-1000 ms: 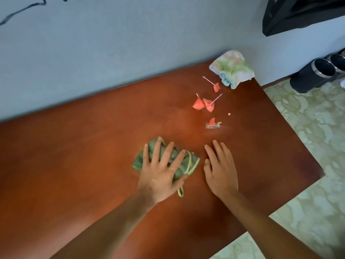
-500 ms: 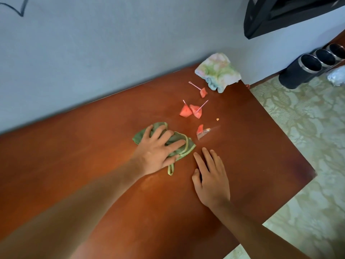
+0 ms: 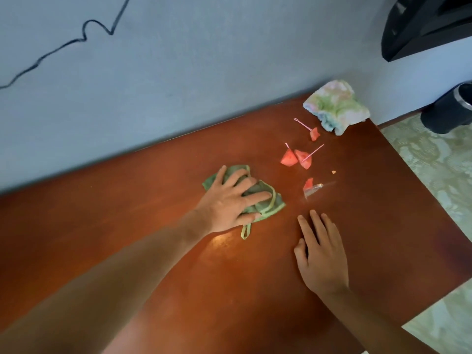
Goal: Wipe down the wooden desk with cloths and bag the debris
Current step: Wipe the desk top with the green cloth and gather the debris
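My left hand (image 3: 229, 200) presses flat, fingers spread, on a crumpled green cloth (image 3: 268, 203) in the middle of the reddish wooden desk (image 3: 127, 238). My right hand (image 3: 320, 254) lies flat on the bare wood to the right of it, fingers straight, holding nothing. Beyond both hands lies debris: pink fruit pieces (image 3: 290, 158) with thin pink picks, another small pink piece beside a bit of clear wrapper (image 3: 313, 191), and a tiny orange crumb (image 3: 333, 172). A second, pastel cloth (image 3: 334, 106) sits bunched at the desk's far right corner against the wall.
A blue-grey wall (image 3: 204, 60) with a black cable (image 3: 76, 42) backs the desk. The desk's right edge drops to a pale patterned floor (image 3: 434, 175). Dark cylindrical containers (image 3: 449, 111) stand on the floor by the wall, under a black object (image 3: 429, 24).
My left hand has slid the green cloth away from me toward the wall and the debris. My right hand has stayed flat on the desk nearby.
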